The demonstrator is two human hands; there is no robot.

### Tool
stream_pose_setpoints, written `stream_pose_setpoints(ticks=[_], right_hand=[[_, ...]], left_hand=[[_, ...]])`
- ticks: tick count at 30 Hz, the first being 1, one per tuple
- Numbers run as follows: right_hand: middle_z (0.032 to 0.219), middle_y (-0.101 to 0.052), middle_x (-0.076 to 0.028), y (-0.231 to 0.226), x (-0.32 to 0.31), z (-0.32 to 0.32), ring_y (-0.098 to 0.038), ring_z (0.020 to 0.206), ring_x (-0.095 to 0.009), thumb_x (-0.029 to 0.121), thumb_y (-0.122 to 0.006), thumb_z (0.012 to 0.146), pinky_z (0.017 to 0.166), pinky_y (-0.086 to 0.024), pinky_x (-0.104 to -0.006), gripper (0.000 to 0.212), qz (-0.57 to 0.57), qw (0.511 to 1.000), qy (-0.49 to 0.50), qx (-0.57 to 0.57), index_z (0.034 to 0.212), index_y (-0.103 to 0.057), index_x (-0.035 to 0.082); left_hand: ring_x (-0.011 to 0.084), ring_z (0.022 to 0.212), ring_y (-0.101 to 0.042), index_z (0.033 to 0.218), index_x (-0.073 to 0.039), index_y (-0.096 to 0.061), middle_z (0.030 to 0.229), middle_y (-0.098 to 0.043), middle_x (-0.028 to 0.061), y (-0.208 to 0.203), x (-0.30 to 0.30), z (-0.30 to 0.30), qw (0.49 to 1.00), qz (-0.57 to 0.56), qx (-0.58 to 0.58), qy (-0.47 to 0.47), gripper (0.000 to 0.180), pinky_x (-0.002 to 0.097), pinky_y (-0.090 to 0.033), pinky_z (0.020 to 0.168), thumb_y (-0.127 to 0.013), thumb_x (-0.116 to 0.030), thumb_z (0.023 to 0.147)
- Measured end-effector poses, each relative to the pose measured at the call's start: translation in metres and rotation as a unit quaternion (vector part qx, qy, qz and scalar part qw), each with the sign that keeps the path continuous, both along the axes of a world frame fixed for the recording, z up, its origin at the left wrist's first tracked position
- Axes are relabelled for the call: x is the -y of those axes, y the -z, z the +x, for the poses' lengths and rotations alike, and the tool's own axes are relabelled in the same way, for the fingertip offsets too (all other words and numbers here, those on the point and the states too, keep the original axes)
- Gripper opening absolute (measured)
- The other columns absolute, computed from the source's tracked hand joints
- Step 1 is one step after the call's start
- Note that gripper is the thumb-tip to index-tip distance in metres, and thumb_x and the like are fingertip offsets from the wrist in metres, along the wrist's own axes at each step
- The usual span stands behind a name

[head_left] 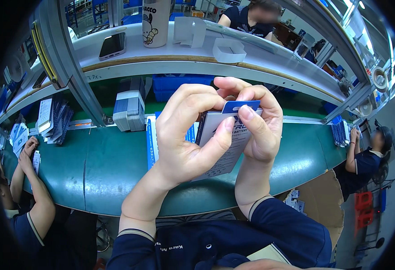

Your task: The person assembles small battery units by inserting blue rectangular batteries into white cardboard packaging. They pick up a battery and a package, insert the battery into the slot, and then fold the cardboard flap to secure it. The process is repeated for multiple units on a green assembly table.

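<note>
Gripping a slim white cardboard box with dark print (pixel 230 157) from both sides, the two bare hands met around its upper end, above the green work surface (pixel 292 155). The left hand (pixel 179 123) was closed on the box's left upper edge, its thumb on the printed face and its fingers curled over the top. The right hand (pixel 265 135) was closed too, thumb against the blue hang tab with a slot (pixel 230 106), the other fingers bent behind it; what those fingertips touched was hidden. The box tilted, its lower end unsupported by either hand. That grip looked like the weak point: pressing the thumbs too hard could have creased the tab or dented the thin card, and a pull on one side alone might have torn the top fold. If both thumbs had eased together, the box would probably have slipped downward, perhaps onto the blue-and-white flat boxes (pixel 151 144) lying just beyond the left forearm. Farther left stood a neat stack of white and grey-blue cartons (pixel 130 110), near the upright silver metal post (pixel 82 85); an elbow swung wide could conceivably have reached the work surface's contents, though the stack seemed well apart from the arms.
</note>
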State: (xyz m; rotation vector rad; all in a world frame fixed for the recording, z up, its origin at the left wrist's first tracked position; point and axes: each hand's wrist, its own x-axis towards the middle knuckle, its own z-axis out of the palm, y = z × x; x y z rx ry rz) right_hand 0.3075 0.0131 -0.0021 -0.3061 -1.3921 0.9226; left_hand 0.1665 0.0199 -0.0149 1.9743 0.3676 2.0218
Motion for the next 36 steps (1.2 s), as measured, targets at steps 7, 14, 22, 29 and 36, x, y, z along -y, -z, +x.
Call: stream_pose_setpoints(ticks=[7, 14, 22, 29, 36], right_hand=[[0.116, -0.061, -0.021, 0.001, -0.003, 0.003, -0.059, 0.098, -0.020, 0.007, -0.065, 0.080, 0.091, -0.045, -0.0358, 0.014, 0.037, 0.999, 0.022, 0.011, 0.091, -0.063, 0.000], [0.095, -0.066, -0.006, 0.008, -0.036, 0.060, -0.057, 0.084, -0.007, 0.005, -0.064, 0.086, 0.074, -0.046, -0.0210, 0.012, -0.040, 0.964, 0.256, 0.065, 0.096, -0.061, 0.000], [0.102, -0.059, -0.011, 0.029, -0.070, 0.117, -0.058, 0.091, -0.023, 0.012, -0.062, 0.081, 0.082, -0.046, -0.0331, 0.013, -0.245, 0.815, 0.357, 0.385, 0.093, -0.067, 0.007], [0.119, -0.055, -0.012, 0.065, -0.110, 0.105, -0.054, 0.111, -0.025, 0.014, -0.063, 0.084, 0.096, -0.043, -0.0348, 0.032, -0.142, 0.801, 0.231, 0.534, 0.116, -0.062, 0.011], [0.141, -0.043, -0.018, 0.072, -0.111, 0.101, -0.042, 0.130, -0.032, 0.032, -0.081, 0.066, 0.108, -0.034, -0.0364, 0.084, -0.190, 0.716, 0.240, 0.627, 0.138, -0.045, 0.008]], left_hand=[[0.0249, 0.078, -0.061, 0.093, 0.001, -0.061, 0.091, -0.061, 0.0156, 0.000, 0.001, 0.001, 1.000, -0.008, -0.011, -0.015, 0.023, 0.0313, -0.050, 0.067, -0.069, -0.004, 0.072], [0.0152, 0.070, -0.061, 0.118, -0.001, -0.058, 0.090, -0.064, 0.0103, 0.008, -0.033, -0.024, 0.981, -0.078, -0.083, -0.157, 0.037, 0.0267, -0.049, 0.061, -0.066, -0.012, 0.084], [0.0336, 0.111, -0.056, 0.123, -0.005, -0.057, 0.119, -0.058, 0.0188, 0.041, -0.057, -0.034, 0.768, -0.285, -0.536, -0.206, 0.048, 0.0388, -0.046, 0.093, -0.065, -0.030, 0.082], [0.0360, 0.141, -0.021, 0.143, -0.012, -0.038, 0.151, -0.025, 0.0177, 0.087, -0.065, 0.006, 0.707, -0.232, -0.655, -0.130, 0.106, 0.0493, -0.018, 0.115, -0.080, -0.056, 0.055], [0.0352, 0.140, -0.026, 0.139, -0.011, -0.042, 0.149, -0.029, 0.0197, 0.087, -0.066, 0.008, 0.604, -0.305, -0.722, -0.142, 0.111, 0.0499, -0.014, 0.115, -0.082, -0.060, 0.048]])
